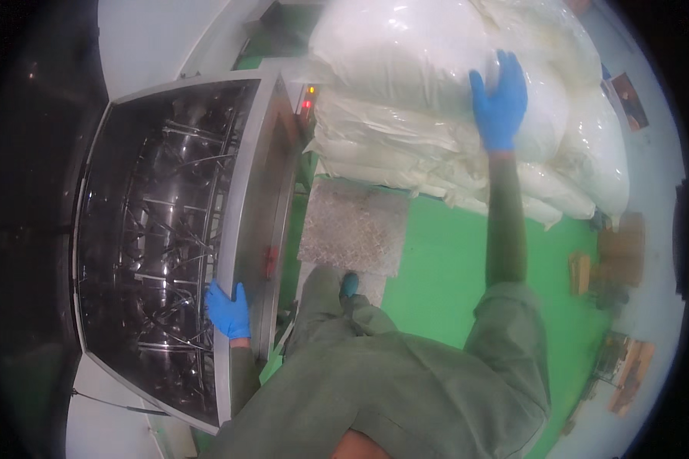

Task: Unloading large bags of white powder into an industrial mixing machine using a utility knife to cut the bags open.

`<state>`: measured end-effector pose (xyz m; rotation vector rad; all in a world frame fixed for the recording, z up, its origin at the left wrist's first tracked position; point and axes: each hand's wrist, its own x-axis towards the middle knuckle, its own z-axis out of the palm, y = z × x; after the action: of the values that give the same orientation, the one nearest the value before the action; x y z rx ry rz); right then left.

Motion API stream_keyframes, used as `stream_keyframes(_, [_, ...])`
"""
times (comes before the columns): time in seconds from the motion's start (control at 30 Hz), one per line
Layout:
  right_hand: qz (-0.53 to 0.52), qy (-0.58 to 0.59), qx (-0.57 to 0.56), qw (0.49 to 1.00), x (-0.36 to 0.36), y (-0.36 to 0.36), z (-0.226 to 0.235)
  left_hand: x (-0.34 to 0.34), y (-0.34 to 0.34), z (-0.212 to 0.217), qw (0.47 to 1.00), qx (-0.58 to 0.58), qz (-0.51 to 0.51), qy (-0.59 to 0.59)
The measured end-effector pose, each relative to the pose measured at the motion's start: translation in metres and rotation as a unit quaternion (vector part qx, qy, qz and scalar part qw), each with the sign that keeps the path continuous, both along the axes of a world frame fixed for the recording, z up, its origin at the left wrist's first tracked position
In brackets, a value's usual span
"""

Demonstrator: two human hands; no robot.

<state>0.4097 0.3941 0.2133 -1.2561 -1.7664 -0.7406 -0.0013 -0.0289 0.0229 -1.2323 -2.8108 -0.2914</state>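
Note:
My left hand, in a blue glove, rests on the metal rim of a large steel mixer, its fingers stretched over the edge. Inside the mixer's trough, a shaft with several curved metal blades shows. Over to the right, my right hand, also in a blue glove, lies spread on or just above a stack of big white plastic sacks; whether it touches them I cannot tell. Neither hand holds anything.
A worn metal plate lies at my feet on the green floor. Red and yellow lights glow between mixer and sacks. Along the right wall stand brown wooden pieces and a small rack.

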Motion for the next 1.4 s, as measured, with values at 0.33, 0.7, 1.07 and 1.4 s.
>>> stream_keyframes(0.33, [-0.032, -0.087, -0.059, 0.994, -0.019, 0.004, 0.008, 0.000, 0.012, 0.004, 0.999, 0.023, 0.037, 0.001])
stream_keyframes(0.7, [-0.015, -0.082, -0.075, 0.994, -0.020, -0.016, 0.015, 0.001, 0.010, 0.004, 0.999, 0.029, 0.036, 0.005])
stream_keyframes(1.07, [-0.030, -0.104, -0.074, 0.991, -0.035, -0.035, 0.026, -0.009, 0.008, 0.007, 0.998, -0.021, 0.059, -0.008])
stream_keyframes(1.4, [-0.019, -0.096, -0.083, 0.992, -0.042, -0.049, 0.028, -0.011, 0.012, 0.024, 0.997, -0.019, 0.060, -0.051])
